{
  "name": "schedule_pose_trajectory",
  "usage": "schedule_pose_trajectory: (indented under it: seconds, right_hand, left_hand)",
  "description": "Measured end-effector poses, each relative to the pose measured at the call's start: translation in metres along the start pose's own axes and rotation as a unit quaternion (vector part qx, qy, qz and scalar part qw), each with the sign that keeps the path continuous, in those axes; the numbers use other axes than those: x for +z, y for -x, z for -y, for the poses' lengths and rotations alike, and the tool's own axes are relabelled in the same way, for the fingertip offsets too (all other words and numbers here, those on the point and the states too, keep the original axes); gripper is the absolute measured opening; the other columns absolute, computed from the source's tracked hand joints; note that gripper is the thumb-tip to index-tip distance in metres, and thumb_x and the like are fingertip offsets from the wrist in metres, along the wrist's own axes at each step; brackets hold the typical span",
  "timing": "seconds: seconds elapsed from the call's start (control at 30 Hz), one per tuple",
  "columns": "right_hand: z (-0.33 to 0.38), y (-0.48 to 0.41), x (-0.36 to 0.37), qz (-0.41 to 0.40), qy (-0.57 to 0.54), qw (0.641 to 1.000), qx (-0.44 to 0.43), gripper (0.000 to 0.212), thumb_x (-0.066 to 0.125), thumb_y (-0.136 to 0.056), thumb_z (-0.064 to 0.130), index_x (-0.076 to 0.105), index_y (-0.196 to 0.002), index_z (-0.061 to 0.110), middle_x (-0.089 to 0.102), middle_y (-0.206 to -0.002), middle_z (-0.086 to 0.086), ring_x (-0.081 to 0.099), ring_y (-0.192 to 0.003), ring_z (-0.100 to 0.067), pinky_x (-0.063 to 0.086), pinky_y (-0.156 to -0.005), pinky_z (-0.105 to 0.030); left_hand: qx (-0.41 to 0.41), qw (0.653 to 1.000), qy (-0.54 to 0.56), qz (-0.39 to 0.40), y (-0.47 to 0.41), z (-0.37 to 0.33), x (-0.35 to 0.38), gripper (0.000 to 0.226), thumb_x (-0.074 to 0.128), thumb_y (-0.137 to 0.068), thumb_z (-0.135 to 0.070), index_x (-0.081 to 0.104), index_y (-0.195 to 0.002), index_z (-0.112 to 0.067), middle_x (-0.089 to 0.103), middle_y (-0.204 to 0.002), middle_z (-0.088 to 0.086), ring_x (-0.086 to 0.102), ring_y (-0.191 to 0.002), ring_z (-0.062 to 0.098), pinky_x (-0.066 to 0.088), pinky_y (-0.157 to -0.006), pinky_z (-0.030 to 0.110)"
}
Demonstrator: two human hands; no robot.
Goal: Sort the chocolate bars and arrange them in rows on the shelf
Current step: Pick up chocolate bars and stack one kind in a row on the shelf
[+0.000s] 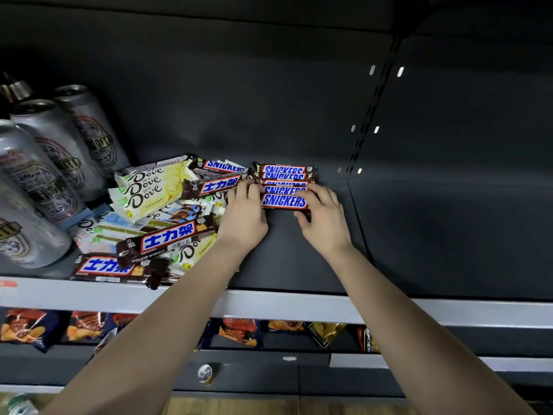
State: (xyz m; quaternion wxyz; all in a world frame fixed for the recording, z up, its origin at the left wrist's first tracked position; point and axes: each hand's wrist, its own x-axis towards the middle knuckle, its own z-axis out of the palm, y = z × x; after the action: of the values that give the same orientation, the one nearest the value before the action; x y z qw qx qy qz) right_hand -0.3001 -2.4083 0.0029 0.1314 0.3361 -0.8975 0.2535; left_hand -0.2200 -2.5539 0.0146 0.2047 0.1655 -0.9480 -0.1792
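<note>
Several brown Snickers bars lie side by side in a row (284, 181) on the dark shelf (404, 235). My left hand (244, 217) grips the left end of the nearest Snickers bar (283, 201), and my right hand (321, 218) grips its right end. To the left lies a loose pile of bars (155, 223): pale yellow Dove bars (146, 190) mixed with more Snickers bars (167, 239), some hanging over the shelf's front edge.
Tall silver cans (42, 175) stand at the shelf's left. A grey price rail (299, 307) runs along the front edge. Snack bags (236, 332) hang on the shelf below. An upright slotted post (374, 109) divides the back wall.
</note>
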Motion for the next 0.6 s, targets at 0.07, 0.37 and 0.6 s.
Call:
schedule_pose_trajectory:
  seconds: [0.07, 0.37, 0.6]
  right_hand:
    - [0.0007, 0.0008, -0.0001, 0.001, 0.005, 1.0, 0.004, 0.041, 0.062, -0.085, 0.023, 0.055, -0.125, 0.017, 0.045, -0.137, -0.004, 0.036, -0.129, -0.024, 0.031, -0.106, -0.042]
    - [0.0023, 0.0012, -0.0012, -0.005, 0.007, 1.0, 0.016, 0.036, 0.059, -0.088, 0.021, 0.056, -0.123, 0.015, 0.048, -0.135, -0.004, 0.038, -0.127, -0.024, 0.033, -0.105, -0.041]
    - [0.0049, 0.003, -0.0023, -0.015, -0.001, 1.0, 0.02, 0.038, 0.057, -0.084, 0.015, 0.058, -0.122, 0.012, 0.051, -0.134, -0.005, 0.042, -0.122, -0.027, 0.039, -0.102, -0.043]
  left_hand:
    - [-0.006, 1.0, 0.006, 0.0, 0.0001, -0.0002, -0.0003, 0.043, 0.054, -0.084, -0.012, 0.044, -0.125, -0.007, 0.037, -0.135, 0.011, 0.033, -0.124, 0.03, 0.033, -0.104, 0.037]
    - [-0.006, 0.999, 0.049, 0.014, -0.0008, -0.0004, -0.0011, 0.038, 0.058, -0.085, -0.016, 0.047, -0.12, -0.008, 0.042, -0.134, 0.008, 0.039, -0.124, 0.026, 0.032, -0.105, 0.032]
    - [-0.015, 0.996, 0.082, 0.014, -0.0009, -0.0004, -0.0022, 0.035, 0.059, -0.084, -0.015, 0.048, -0.116, -0.009, 0.052, -0.123, 0.008, 0.046, -0.116, 0.024, 0.037, -0.098, 0.031]
